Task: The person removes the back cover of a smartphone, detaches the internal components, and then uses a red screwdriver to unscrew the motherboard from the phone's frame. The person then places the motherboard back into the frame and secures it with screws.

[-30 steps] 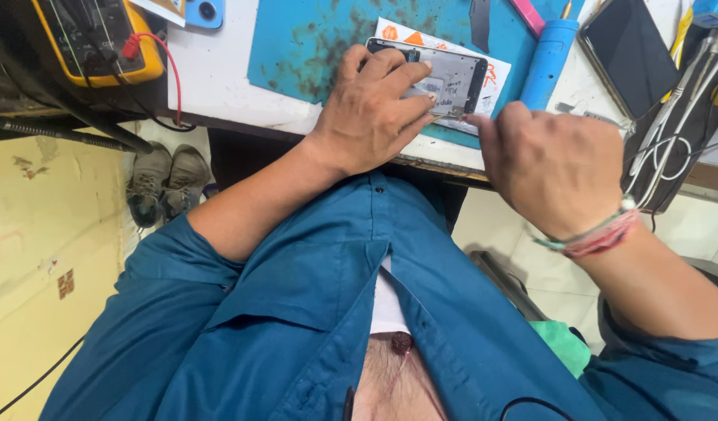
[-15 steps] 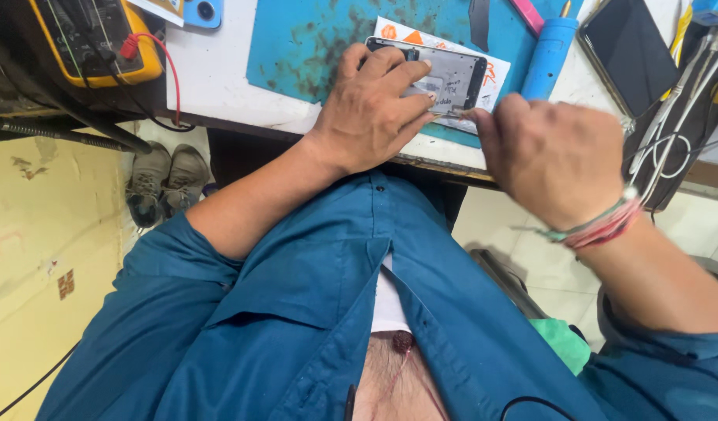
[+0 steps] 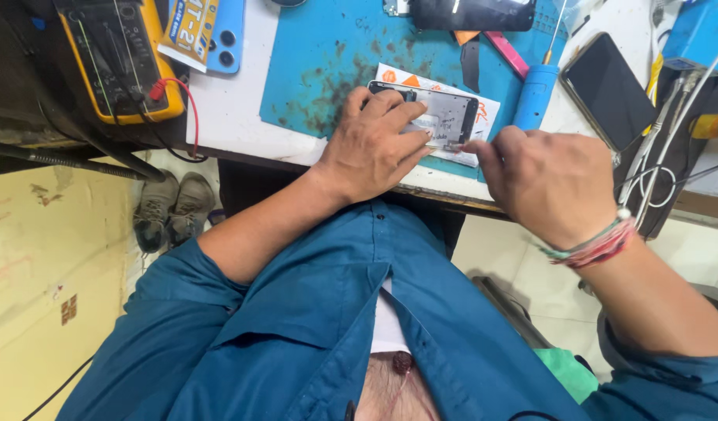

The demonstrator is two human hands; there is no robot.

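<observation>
My left hand (image 3: 370,148) lies flat on an opened phone (image 3: 444,115), pinning it down on a white card over the blue work mat (image 3: 328,54). My right hand (image 3: 542,183) is curled, its fingertips pinched at the phone's near right edge. Whether it pinches a small part or tool is hidden by the fingers. A beaded and thread bracelet sits on my right wrist.
A blue-handled screwdriver (image 3: 536,93), a pink tool (image 3: 505,53) and a dark phone (image 3: 608,90) lie right of the mat. A yellow multimeter (image 3: 121,58) with a red lead sits far left. Cables (image 3: 663,148) hang at right. Shoes (image 3: 170,209) stand on the floor below the table edge.
My right hand has shifted slightly left toward the phone's edge. My left hand stays pressed on the phone.
</observation>
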